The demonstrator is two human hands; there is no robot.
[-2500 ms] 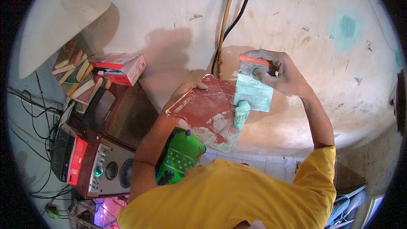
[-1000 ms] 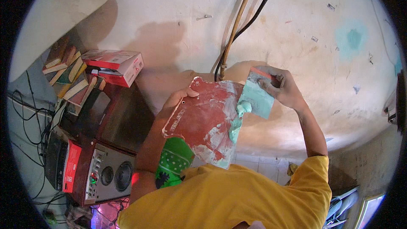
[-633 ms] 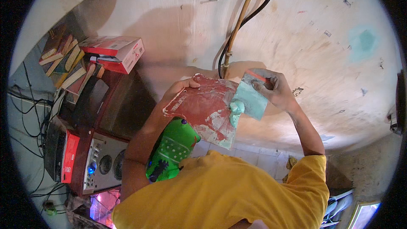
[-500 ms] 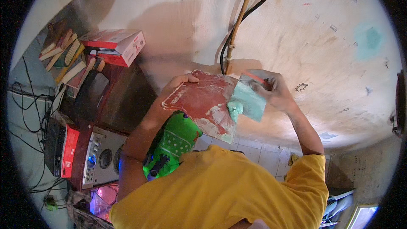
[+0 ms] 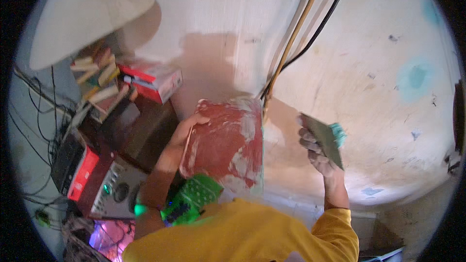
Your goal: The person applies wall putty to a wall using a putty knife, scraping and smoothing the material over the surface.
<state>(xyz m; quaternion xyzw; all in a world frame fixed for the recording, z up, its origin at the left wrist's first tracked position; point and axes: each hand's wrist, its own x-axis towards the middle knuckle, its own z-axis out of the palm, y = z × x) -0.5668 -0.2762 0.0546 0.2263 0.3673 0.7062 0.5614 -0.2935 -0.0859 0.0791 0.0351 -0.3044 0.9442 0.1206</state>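
Observation:
My left hand [image 5: 187, 130] grips the left side of a flat red board [image 5: 221, 145], its thumb lying over the face. Pale dried smears mark the board, mostly along its right side. In my right hand [image 5: 316, 155] is a thin, flat putty spreader [image 5: 322, 137], held edge-up beside the wall. Teal putty [image 5: 339, 135] clings to the spreader's far side, which faces the wall. Whether the putty touches the wall, I cannot tell. Dusty fingers wrap the spreader's near side.
The stained wall [image 5: 374, 111] carries a teal patch [image 5: 414, 78] at right. A yellowish pipe [image 5: 297, 24] and black cable [image 5: 326, 19] run down it. To the left stand books [image 5: 99, 80], a red-and-white box [image 5: 158, 82] and an audio unit [image 5: 114, 189]. Green cloth [image 5: 196, 196] hangs below the board.
My right hand has moved away from the board, rightward and down toward the wall, turning the spreader and carrying the putty on it. The board has tilted slightly and the view has shifted.

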